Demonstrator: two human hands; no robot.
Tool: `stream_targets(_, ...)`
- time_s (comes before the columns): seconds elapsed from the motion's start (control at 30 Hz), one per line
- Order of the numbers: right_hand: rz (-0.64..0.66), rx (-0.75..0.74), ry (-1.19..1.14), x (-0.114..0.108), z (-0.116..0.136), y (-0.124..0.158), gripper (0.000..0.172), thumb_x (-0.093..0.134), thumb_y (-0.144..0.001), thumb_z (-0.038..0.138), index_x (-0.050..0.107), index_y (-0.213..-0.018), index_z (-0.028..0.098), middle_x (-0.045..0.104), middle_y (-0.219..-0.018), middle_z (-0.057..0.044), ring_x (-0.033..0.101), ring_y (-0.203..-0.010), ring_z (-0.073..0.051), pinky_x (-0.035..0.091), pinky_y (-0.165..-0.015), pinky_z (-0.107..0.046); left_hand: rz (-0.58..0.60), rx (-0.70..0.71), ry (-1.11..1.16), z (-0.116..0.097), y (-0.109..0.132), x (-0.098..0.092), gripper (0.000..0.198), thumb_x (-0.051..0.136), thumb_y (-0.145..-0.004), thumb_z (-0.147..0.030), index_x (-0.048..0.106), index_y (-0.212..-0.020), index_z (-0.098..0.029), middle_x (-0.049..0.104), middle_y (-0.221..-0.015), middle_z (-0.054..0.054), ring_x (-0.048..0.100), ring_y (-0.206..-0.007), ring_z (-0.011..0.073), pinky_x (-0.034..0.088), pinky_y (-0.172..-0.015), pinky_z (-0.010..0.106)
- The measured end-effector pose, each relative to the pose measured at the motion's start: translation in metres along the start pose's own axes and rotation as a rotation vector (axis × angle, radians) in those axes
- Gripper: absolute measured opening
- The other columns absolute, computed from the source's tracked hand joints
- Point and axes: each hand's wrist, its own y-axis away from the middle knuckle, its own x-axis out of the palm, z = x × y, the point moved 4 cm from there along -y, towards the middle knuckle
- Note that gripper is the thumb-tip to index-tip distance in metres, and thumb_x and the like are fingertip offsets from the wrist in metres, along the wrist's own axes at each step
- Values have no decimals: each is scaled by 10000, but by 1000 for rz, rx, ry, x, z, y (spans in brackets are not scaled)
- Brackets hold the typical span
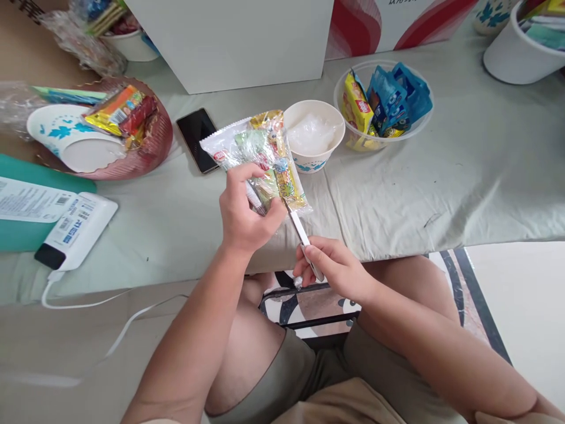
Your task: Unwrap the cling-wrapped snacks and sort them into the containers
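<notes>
head | left hand (242, 217) grip clamps packets (260, 156) | right hand (338, 268) grip clamps knife (302, 235), tip up-left

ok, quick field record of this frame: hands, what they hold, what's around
left hand: grips a bundle of snack packets
right hand: holds a thin white tool, tip at the packets
surface: cloth-covered table
behind packets: paper bowl, black phone
right: clear bowl of blue and yellow packets
left: red basket, power bank

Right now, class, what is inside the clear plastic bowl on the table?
The clear plastic bowl holds blue snack packets and a yellow packet, standing upright. Whatever lies beneath them at the bottom is covered.
</notes>
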Motion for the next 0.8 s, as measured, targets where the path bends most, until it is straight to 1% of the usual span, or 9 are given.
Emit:
stream_targets(0.17, 63, 13, 212, -4, 5, 4, 460, 536, -970, 615, 584, -850, 173, 753, -804, -74, 677, -570, -117, 506, -543, -218, -73, -60, 101, 9, -7, -8, 410, 655, -822, -455, 429, -1105, -262, 546, -1075, 53, 613, -1069, 242, 513, -912, 411)
stream_targets(0.27, 74, -42, 333, -20, 15, 11, 423, 514, -981, 574, 621, -886, 176, 730, -743, -62, 646, -517, -131, 478, -494, -237, -125, -97, 199, 24, -11, -12, 469, 629, -883, -588, 383, -1124, -270, 538, -1172, 40, 590, -1134, 213, 508, -935, 414)
stream_targets(0.33, -96, -166, 490, -44, 27, 16, 395, 510, -979, 537, 662, -898, 181, 692, -686, -45, 607, -506, -144, 463, -496, -266, -130, -112, 278, 34, -13, -15, 520, 643, -884, -638, 361, -1133, -278, 528, -1202, 5, 578, -1125, 180, 502, -923, 397)
stream_targets(0.43, -606, -359, 911, -87, 47, 29, 338, 545, -930, 469, 734, -888, 192, 655, -721, -59, 569, -585, -168, 462, -590, -322, -106, -102, 395, 40, -13, -16, 526, 640, -894, -656, 353, -1173, -314, 529, -1173, -37, 576, -1062, 145, 506, -890, 365)
stream_targets(0.5, -859, -337, 1121, -110, 53, 34, 340, 547, -878, 443, 779, -925, 198, 670, -839, -95, 598, -689, -205, 497, -702, -382, -70, -94, 465, 38, -12, -14, 467, 602, -930, -638, 384, -1223, -348, 539, -1176, -29, 585, -1066, 159, 516, -913, 370)
stream_targets(0.57, -996, -224, 1218, -129, 52, 34, 387, 528, -840, 413, 805, -1005, 200, 677, -957, -133, 646, -855, -273, 515, -840, -470, -42, -38, 501, 34, -10, -11, 459, 607, -932, -631, 425, -1264, -372, 543, -1191, -2, 595, -1089, 188, 518, -947, 378)
stream_targets(0.67, -1189, -92, 1265, -145, 49, 35, 464, 563, -806, 393, 789, -1167, 209, 657, -1091, -182, 618, -1099, -391, 447, -980, -620, -21, 70, 466, 30, -7, -6, 578, 690, -874, -627, 419, -1318, -377, 537, -1205, 34, 610, -1094, 224, 517, -968, 388)
stream_targets(0.73, -1257, -160, 1268, -144, 48, 35, 460, 588, -815, 379, 759, -1212, 220, 641, -1142, -188, 595, -1150, -411, 416, -1005, -661, 18, 91, 422, 30, -6, -2, 631, 718, -858, -607, 401, -1349, -368, 531, -1226, 51, 614, -1095, 240, 518, -982, 401)
stream_targets(0.8, -1220, -383, 1268, -131, 48, 34, 371, 578, -848, 349, 741, -1151, 209, 642, -1099, -166, 615, -1102, -371, 450, -990, -625, 51, 112, 383, 30, -4, 1, 627, 714, -866, -587, 406, -1363, -361, 529, -1250, 61, 607, -1115, 252, 516, -1006, 415)
